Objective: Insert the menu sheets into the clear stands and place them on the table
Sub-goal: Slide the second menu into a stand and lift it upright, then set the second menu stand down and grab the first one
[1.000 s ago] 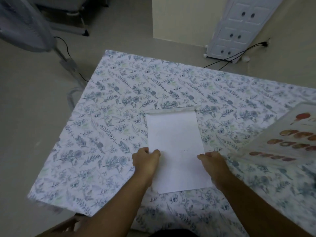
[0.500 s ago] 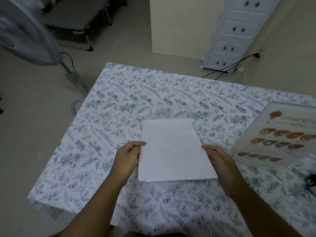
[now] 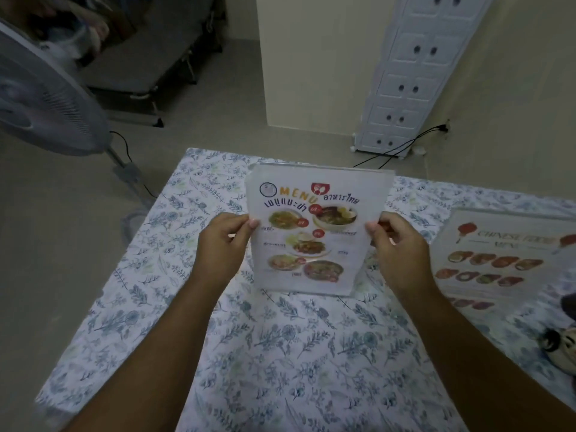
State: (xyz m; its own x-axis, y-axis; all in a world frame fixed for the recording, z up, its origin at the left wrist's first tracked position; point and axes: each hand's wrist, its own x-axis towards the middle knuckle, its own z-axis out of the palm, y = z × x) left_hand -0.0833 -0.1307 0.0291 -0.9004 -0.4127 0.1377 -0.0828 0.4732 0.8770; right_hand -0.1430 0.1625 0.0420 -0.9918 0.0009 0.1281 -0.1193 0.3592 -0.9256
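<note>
A clear stand (image 3: pixel 314 173) with a Thai food menu sheet (image 3: pixel 311 232) inside it is upright in front of me, printed side facing me, its lower edge at or just above the floral tablecloth (image 3: pixel 280 353). My left hand (image 3: pixel 223 244) pinches its left edge and my right hand (image 3: pixel 399 247) pinches its right edge. A second menu with rows of food pictures (image 3: pixel 498 260) lies in a clear stand at the right side of the table.
A standing fan (image 3: pixel 46 98) is off the table's left corner, its cable on the floor. A white plastic drawer cabinet (image 3: pixel 417 73) leans by the wall behind. A dark and white object (image 3: pixel 561 341) sits at the right edge.
The stand lay flat with the sheet's blank back up. Both hands lifted it, turned it upright, and the printed side now faces me.
</note>
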